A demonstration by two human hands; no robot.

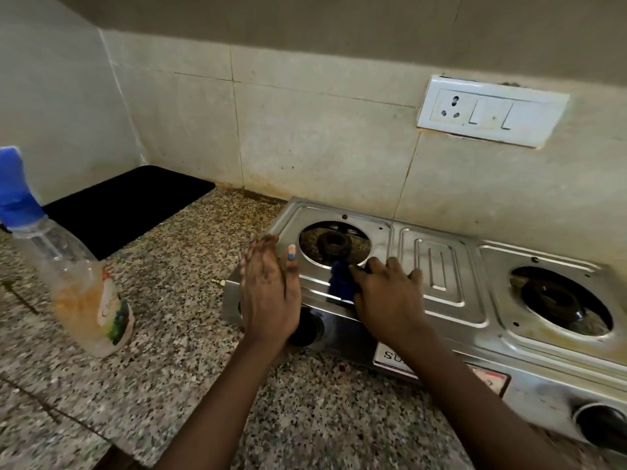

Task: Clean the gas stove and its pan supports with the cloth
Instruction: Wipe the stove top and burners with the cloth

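Two hands on the steel gas stove [441,266], which sits on the granite counter [203,385]. Left hand [268,286] lies flat, fingers straight, on the stove's left end. Right hand [386,300] presses a bunched blue cloth [341,283] just below the left burner [334,244]. Spray bottle [78,276] stands well off left.

Only 1 view was given, from a wide-angle camera worn on the person's head. It looked forward and down from close above the speckled surface [163,334], facing a tiled wall [322,137] that curved at the frame edges. The stove [441,266] sat near, right of centre and running off the right edge, with both forearms entering from the bottom. A spray bottle [78,283] stood close at the left edge.
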